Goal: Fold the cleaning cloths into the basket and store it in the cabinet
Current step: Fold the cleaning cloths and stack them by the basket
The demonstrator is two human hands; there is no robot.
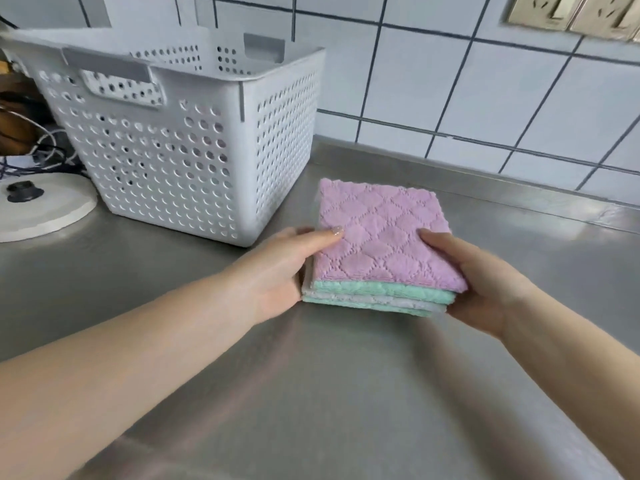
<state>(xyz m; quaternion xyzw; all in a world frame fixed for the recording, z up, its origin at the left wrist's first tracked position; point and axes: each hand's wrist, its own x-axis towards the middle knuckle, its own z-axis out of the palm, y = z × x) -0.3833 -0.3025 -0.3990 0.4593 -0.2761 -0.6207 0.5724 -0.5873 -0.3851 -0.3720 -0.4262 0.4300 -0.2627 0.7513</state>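
A stack of folded cleaning cloths (377, 237) lies on the steel counter (346, 393), pink quilted on top with green and white layers beneath. My left hand (277, 268) grips the stack's left edge, thumb on the pink cloth. My right hand (485, 282) grips its right edge, thumb on top, fingers underneath. A white perforated plastic basket (166, 143) stands upright to the left behind the stack; what is inside it is hidden.
A white round base (45, 209) with a black knob lies at the far left, with tangled cables (34, 154) behind it. A white tiled wall (485, 98) rises behind the counter, with sockets (571, 12) at the upper right.
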